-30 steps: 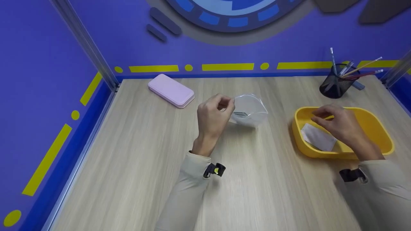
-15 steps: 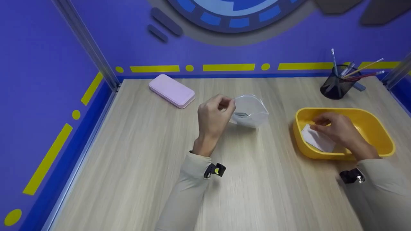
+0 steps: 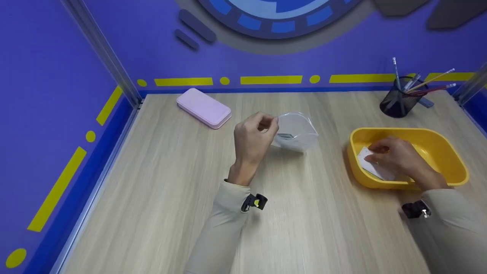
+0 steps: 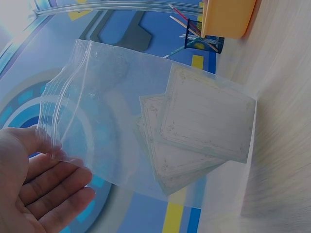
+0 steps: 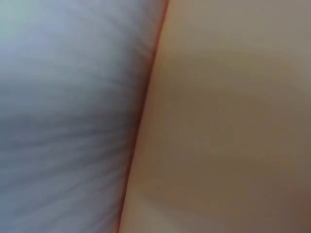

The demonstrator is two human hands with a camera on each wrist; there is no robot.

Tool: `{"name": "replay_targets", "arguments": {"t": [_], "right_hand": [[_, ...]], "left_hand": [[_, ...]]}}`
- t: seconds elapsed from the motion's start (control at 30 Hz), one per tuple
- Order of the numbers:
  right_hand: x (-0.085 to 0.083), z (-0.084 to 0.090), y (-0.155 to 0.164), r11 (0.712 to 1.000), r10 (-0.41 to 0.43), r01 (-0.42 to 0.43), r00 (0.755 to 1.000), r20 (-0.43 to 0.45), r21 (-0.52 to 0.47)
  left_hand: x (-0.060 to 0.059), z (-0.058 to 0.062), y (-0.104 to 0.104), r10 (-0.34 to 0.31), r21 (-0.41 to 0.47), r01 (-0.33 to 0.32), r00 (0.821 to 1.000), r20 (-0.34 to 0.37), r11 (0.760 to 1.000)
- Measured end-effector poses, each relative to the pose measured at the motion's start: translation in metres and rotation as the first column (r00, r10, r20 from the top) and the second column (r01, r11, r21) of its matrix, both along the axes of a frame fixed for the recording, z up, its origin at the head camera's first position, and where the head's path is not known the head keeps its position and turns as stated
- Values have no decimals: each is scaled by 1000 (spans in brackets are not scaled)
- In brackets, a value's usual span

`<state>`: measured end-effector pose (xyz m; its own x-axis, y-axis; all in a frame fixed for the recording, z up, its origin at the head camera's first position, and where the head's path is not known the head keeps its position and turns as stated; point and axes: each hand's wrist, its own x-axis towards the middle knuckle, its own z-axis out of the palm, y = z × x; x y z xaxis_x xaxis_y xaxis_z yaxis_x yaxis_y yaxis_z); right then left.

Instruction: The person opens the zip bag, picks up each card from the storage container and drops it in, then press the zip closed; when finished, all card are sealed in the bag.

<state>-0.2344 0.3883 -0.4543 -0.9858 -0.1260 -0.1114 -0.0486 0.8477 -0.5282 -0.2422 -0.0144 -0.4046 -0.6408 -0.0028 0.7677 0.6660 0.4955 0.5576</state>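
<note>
Left hand (image 3: 253, 139) raised above the middle of the desk (image 3: 159, 182), grip closed in a pinch on one top corner of a clear zip bag (image 3: 296, 131). Bag hanging open-mouthed from that pinch, lower edge near or on the wood; from the left wrist view, several pale cards (image 4: 201, 131) stacked inside, overlapping and slightly fanned. Right hand (image 3: 395, 156) down inside the yellow tray (image 3: 445, 152) at the right side of the desk, fingers lying over a white card (image 3: 371, 163) on the tray floor; touching it for certain, but cannot tell whether grip has closed on it, right wrist view being only blur. Pink case (image 3: 204, 107) lying flat near the back left edge. Black mesh pen cup (image 3: 397, 102) with pencils at the back right, just behind the tray.
</note>
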Motion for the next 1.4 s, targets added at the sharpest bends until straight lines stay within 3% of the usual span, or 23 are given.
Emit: {"name": "replay_targets", "arguments": {"t": [0.53,0.77,1.1,1.4], "right_hand": [[0,-2,0,999,-3,3,1000,2,-34],[1,-1,0,995,-36,31,998,-47,-94],[6,21,0,998,-20,10,985,-169,-62],[15,46,-5,995,-61,44,981,-182,-93]], "left_hand": [[1,1,0,4,2,-4,1000,7,1000],[1,0,0,1,3,-1,1000,9,1000],[2,1,0,-4,5,4,1000,6,1000],[2,2,0,2,3,-2,1000,13,1000]]}}
